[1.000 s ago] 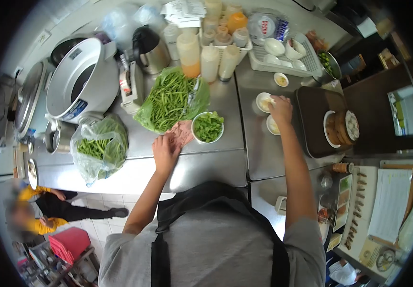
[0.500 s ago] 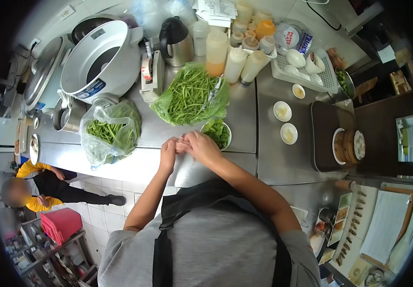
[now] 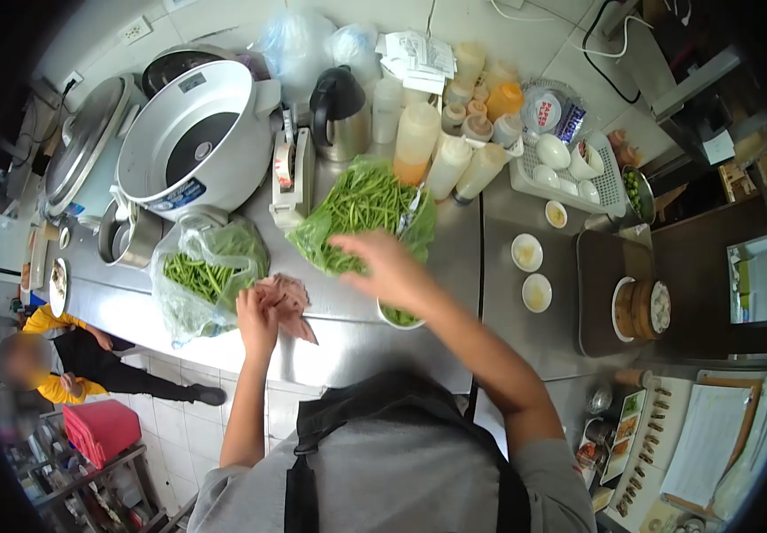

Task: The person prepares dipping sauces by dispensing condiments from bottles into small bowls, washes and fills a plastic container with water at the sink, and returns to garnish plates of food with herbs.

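My left hand [image 3: 257,322] is closed on the left edge of a crumpled pink cloth [image 3: 286,302], which lies on the steel counter beside the clear bag of cut green stalks [image 3: 201,271]. Above the near edge of a green bag of thin green stalks [image 3: 361,209] is my right hand [image 3: 388,266], fingers apart and nothing visible in them. Whether it touches the stalks I cannot tell. A white bowl of leafy greens [image 3: 401,317] stands below that hand, partly hidden by the forearm.
Tape dispenser [image 3: 293,182], steel jug [image 3: 341,115] and squeeze bottles [image 3: 448,166] line the back, with a large white cooker pot [image 3: 188,142] at left. Small bowls [image 3: 527,252] and a dark tray [image 3: 590,298] with a bamboo steamer stand right. Another person [image 3: 72,355] is at far left.
My hands have parted. The left has moved left with the pink cloth, which was bunched between both hands and now lies spread. My right hand has let go of it and moved over the green bag.
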`<state>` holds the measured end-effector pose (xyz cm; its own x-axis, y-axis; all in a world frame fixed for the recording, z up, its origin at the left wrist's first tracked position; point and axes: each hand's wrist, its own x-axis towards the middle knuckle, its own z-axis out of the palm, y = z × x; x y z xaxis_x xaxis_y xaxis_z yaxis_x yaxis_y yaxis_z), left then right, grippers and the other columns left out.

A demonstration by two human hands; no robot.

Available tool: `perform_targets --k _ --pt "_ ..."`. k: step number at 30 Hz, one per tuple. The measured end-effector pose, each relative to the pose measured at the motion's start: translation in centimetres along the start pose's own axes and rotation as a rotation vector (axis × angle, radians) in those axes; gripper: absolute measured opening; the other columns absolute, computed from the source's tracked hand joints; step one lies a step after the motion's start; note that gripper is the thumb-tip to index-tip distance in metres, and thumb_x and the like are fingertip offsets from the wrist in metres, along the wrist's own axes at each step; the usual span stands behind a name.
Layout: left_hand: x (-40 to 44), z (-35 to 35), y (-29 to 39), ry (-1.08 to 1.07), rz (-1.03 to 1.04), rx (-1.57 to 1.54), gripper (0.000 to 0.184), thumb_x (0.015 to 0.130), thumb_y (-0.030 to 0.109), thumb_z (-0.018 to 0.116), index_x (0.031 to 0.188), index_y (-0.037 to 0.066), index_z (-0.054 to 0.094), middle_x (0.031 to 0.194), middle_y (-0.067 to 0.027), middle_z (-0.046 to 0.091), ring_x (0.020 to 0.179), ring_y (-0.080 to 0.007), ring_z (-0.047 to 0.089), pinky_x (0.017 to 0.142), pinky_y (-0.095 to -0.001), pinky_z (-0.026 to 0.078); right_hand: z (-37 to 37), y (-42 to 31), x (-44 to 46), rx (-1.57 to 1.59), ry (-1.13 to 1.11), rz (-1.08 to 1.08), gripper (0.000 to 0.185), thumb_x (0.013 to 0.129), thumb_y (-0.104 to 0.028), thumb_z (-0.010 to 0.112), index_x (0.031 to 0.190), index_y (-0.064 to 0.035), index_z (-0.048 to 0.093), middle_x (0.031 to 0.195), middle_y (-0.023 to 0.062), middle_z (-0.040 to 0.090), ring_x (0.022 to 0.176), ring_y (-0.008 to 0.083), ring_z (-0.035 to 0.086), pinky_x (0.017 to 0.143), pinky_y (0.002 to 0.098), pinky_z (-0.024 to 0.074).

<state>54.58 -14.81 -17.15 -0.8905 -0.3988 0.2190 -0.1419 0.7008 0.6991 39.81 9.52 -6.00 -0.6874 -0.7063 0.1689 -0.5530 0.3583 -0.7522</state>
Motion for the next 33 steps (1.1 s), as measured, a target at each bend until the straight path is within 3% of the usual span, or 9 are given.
perform_targets --k 2,4,7,12,19,22,28,32,33 --pt "0.2 1.3 -1.2 -0.073 0.166 0.142 0.027 0.074 -0.001 0.056 0.101 0.003 0.056 0.112 -0.018 0.051 0.096 -0.0369 0.049 0.083 -0.0436 0.043 -6.3 1.4 2.8 -0.045 0.2 0.103 0.042 0.078 -0.015 0.072 0.118 -0.0118 0.061 0.099 0.0068 0.066 0.091 0.0218 0.062 0.082 0.035 0.0489" --pt "-0.2 2.8 -0.3 -0.125 0.106 0.241 0.032 0.072 0.006 0.06 0.103 0.003 0.057 0.116 -0.0214 0.046 0.104 -0.0419 0.043 0.09 -0.049 0.037 -11.7 6.5 6.2 -0.024 0.388 0.184 0.032 0.08 -0.011 0.067 0.111 -0.0039 0.063 0.091 0.0098 0.069 0.079 0.0218 0.066 0.075 0.0339 0.0519" --pt "-0.2 4.7 -1.2 -0.07 0.064 0.225 0.034 0.069 0.011 0.056 0.102 0.002 0.057 0.114 -0.0253 0.045 0.104 -0.0443 0.04 0.091 -0.0523 0.034 -18.7 13.2 11.1 -0.266 0.56 0.291 0.041 0.078 -0.02 0.068 0.113 -0.0002 0.062 0.097 0.0137 0.069 0.087 0.0253 0.068 0.078 0.0342 0.0526" --pt "0.5 4.8 -1.2 -0.095 0.003 0.174 0.032 0.067 0.012 0.055 0.099 0.006 0.058 0.115 -0.0264 0.045 0.103 -0.0439 0.041 0.089 -0.0514 0.034 -22.4 21.5 16.9 -0.613 0.327 0.488 0.051 0.074 -0.031 0.072 0.112 0.0017 0.062 0.102 0.0169 0.068 0.094 0.0294 0.066 0.08 0.0372 0.0521" --pt "1.2 4.7 -0.7 -0.113 -0.006 0.17 0.032 0.068 0.011 0.052 0.098 0.004 0.057 0.106 -0.0229 0.046 0.101 -0.0418 0.041 0.088 -0.0497 0.034 -22.3 20.6 21.6 -0.78 0.018 0.901 0.067 0.054 -0.049 0.082 0.094 0.0025 0.066 0.097 0.0186 0.067 0.088 0.029 0.066 0.075 0.0389 0.0523" --pt "0.7 4.8 -1.1 -0.095 -0.008 0.164 0.033 0.068 0.011 0.054 0.1 0.005 0.058 0.108 -0.0221 0.046 0.101 -0.0415 0.042 0.088 -0.0495 0.035 -22.8 20.0 21.4 -0.799 0.007 0.895 0.068 0.053 -0.052 0.082 0.092 0.0017 0.067 0.095 0.0176 0.067 0.086 0.0288 0.066 0.074 0.0385 0.053" --pt "0.5 4.7 -0.7 -0.045 -0.009 0.148 0.028 0.068 0.01 0.055 0.095 0.004 0.059 0.105 -0.0217 0.048 0.1 -0.0411 0.042 0.088 -0.0491 0.036 -23.8 14.6 16.4 -0.88 0.494 0.528 0.069 0.054 -0.051 0.082 0.098 -0.0002 0.066 0.094 0.0156 0.067 0.085 0.0309 0.066 0.078 0.0366 0.0527" --pt "0.6 4.7 -0.2 -0.018 0.045 0.15 0.029 0.068 0.01 0.052 0.095 0.001 0.058 0.105 -0.0227 0.047 0.1 -0.0411 0.042 0.088 -0.049 0.035 -27.4 9.5 10.1 -0.395 0.773 0.357 0.068 0.056 -0.045 0.085 0.098 0.0033 0.065 0.093 0.0142 0.068 0.092 0.0212 0.064 0.08 0.0352 0.0504" --pt "0.6 4.8 -0.1 -0.004 0.053 0.159 0.028 0.07 0.011 0.052 0.095 0.0 0.058 0.106 -0.0232 0.048 0.101 -0.0415 0.042 0.089 -0.0497 0.035 -28.7 9.0 8.0 -0.218 0.748 0.461 0.054 0.064 -0.035 0.084 0.096 0.0049 0.064 0.092 0.0125 0.067 0.093 0.0163 0.061 0.083 0.0348 0.0486"
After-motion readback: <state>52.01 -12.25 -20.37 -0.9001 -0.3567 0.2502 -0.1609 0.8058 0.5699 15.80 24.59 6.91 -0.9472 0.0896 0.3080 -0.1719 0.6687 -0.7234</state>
